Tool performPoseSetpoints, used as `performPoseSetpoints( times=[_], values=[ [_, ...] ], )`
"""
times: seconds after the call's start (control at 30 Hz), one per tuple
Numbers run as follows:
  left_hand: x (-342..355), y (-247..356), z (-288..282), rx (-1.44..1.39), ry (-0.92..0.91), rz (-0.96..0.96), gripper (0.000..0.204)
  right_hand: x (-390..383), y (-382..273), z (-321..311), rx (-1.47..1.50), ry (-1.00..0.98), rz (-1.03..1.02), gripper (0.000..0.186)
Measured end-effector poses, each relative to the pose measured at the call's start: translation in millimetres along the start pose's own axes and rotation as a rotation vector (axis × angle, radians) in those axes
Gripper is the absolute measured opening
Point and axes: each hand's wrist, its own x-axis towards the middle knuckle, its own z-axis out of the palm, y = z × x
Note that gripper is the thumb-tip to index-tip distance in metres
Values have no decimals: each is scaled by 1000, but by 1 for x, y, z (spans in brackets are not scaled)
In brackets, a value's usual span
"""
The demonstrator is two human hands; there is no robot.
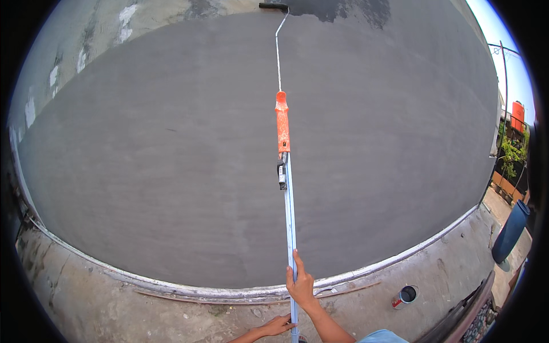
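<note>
1. Pole (290,228), long, pale blue, ran from bottom centre of the head view up toward the middle of a grey wall (171,160).
2. Right hand (301,286) gripped the pole, fingers (296,260) curled round it, index stretched up along the shaft.
3. Left hand (277,326) sat lower on the same pole, just under the right one; fingers wrapped loosely against the shaft, thumb side touching it.
4. Both forearms came in from the lower edge, right one crossing in from the right.
5. Orange handle (282,123) was fixed to the pole's upper end, with a dark clamp or tape at the joint.
6. Thin bent wire frame (278,51) rose from the handle to a dark roller (273,6) at the top edge, pressed to the wall.
7. Wall was mostly even grey; darker wet-looking patch (343,8) lay right beside the roller; old blotchy coat with white spots (126,23) showed upper left.
8. Pale ledge (229,291) curved along the wall's foot, cracked concrete floor (114,308) below it.
9. Small open can (406,296) stood on the floor, right of the hands, well apart.
10. Blue barrel (510,231) stood far right; orange tank (517,114) and plants (512,151) behind it.
</note>
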Motion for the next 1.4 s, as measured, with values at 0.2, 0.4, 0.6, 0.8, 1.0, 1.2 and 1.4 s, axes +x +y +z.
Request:
performPoseSetpoints(
  times=[0.2, 0.4, 0.6, 0.8, 1.0, 1.2, 1.4],
  values=[
    [-25, 63, -40, 80, -48, -33, 52, 25, -26, -16, 47, 10, 22, 56],
    [-14, 124, -106, 61, 39, 90, 49, 98, -52, -27, 72, 39, -20, 57],
    [5, 72, -65, -40, 37, -1, 51, 61, -18, -12, 88, 3, 59, 55],
    [9, -25, 34, -89, 112, 105, 50, -6, -3, -6, 43, -33, 113, 56],
    [-20, 114, -27, 10, -90, -28, 48, 38, -48, -55, 76, 16, 81, 55],
    [-18, 168, -99, 101, 45, 114, 49, 120, -76, -58, 92, 74, -8, 55],
    [21, 110, -117, 90, 133, 29, 48, 117, -28, -8, -6, 13, 77, 56]
  ],
)
